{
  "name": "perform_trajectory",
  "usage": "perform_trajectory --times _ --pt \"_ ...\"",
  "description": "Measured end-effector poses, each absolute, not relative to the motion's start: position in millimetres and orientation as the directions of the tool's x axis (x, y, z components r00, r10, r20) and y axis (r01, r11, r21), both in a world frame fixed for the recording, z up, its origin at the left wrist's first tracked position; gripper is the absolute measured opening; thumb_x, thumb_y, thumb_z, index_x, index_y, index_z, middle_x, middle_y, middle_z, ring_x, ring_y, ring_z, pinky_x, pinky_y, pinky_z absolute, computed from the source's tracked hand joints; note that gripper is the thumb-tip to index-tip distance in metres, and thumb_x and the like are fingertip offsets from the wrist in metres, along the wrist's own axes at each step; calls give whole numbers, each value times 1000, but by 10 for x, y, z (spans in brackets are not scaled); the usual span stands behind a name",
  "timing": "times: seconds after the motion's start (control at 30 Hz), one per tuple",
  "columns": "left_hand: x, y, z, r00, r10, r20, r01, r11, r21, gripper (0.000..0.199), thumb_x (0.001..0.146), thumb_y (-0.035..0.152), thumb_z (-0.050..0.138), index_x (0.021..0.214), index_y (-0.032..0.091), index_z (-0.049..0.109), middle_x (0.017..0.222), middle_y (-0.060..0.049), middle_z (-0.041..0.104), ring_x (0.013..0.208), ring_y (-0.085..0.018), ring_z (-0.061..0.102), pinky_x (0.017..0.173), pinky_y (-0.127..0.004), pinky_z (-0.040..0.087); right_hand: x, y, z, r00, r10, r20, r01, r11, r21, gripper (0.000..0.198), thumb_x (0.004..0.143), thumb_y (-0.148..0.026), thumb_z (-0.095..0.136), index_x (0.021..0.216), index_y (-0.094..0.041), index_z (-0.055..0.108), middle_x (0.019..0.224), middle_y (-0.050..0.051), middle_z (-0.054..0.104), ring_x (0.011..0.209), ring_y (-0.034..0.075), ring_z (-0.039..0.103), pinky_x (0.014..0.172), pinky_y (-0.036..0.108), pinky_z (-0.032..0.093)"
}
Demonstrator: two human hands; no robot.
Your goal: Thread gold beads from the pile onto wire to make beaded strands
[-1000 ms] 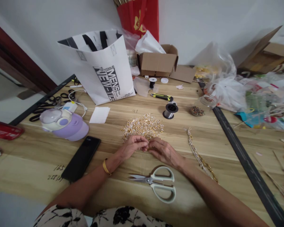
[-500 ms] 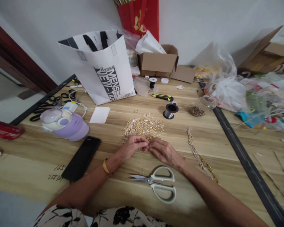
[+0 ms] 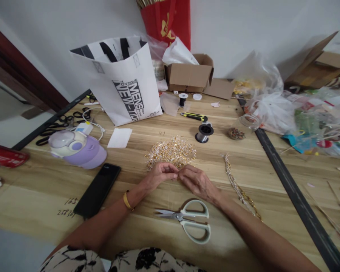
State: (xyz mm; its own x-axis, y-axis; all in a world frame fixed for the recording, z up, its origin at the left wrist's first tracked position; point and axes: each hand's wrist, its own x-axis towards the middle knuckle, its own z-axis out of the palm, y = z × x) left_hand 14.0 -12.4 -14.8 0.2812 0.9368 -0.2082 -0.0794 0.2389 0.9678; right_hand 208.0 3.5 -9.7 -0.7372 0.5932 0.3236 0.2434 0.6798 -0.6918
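Note:
A loose heap of small gold and clear beads [image 3: 171, 149] lies on the wooden table, just beyond my fingertips. My left hand [image 3: 162, 174] is closed in a pinch at the near edge of the heap. Fingertip to fingertip with it, my right hand [image 3: 195, 181] is pinching too. Whatever sits between the fingers is too small to make out. Below the hands rest scissors [image 3: 180, 216] with pale handles, blades pointing left and slightly apart. To the right lies a beaded strand [image 3: 238, 189] in silver and gold.
Beyond the heap stand a wire spool [image 3: 204, 133], a yellow-black utility knife [image 3: 194, 116] and a jar of dark beads [image 3: 238, 132]. On the left are a black phone [image 3: 98, 190], a purple bottle [image 3: 85, 149] and a white bag [image 3: 130, 87]. Plastic bags [image 3: 274, 109] crowd the right.
My fingers have shifted very slightly where they meet, the left fingers a little more parted from the thumb. Everything else stays in place.

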Motion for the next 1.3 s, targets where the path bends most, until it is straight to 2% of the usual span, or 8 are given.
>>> perform_trajectory --times 0.3,0.5,0.77,0.9,1.1,1.3 --pt "182 -130 -181 217 964 -154 3 157 988 22 63 20 73 81 11 66 76 -4 67 69 -12 59 69 -24 46 2054 7 -172 -684 622 380 220 673 -706 18 95 -22 39 87 -18 54 79 5 56 73 16 53 68 27 44" --pt "183 -143 -194 233 961 -150 84 133 987 15 69 24 69 70 10 63 60 0 60 57 -9 53 57 -20 40 2063 -4 -164 -646 650 401 224 664 -714 16 94 -20 40 87 -18 54 79 5 57 72 15 53 66 26 44" --pt "183 -150 -33 237 959 -154 25 153 988 17 69 27 70 70 11 65 65 -1 61 63 -10 52 62 -21 40 2058 -11 -208 -562 754 339 237 539 -808 12 92 -22 46 85 -17 55 76 3 59 69 14 55 64 24 43" --pt "205 -166 -62 256 956 -142 44 135 990 16 69 26 69 69 11 63 66 -2 62 64 -11 55 63 -22 42 2039 -30 -206 -552 771 318 230 508 -830 14 92 -24 46 84 -17 54 72 1 57 65 13 53 61 23 43" --pt "242 -184 -134 256 959 -122 129 91 987 14 71 25 65 68 11 61 63 -2 61 60 -11 55 59 -21 42 2042 -50 -204 -574 737 357 254 575 -777 14 93 -24 43 85 -18 53 71 2 59 61 13 53 59 23 43" --pt "254 -213 -151 256 966 19 339 -108 935 11 74 21 61 66 14 64 65 -1 64 62 -12 55 61 -22 41 2054 -53 -253 -628 666 402 292 680 -672 14 94 -23 40 90 -19 52 73 3 59 63 14 56 60 24 44"
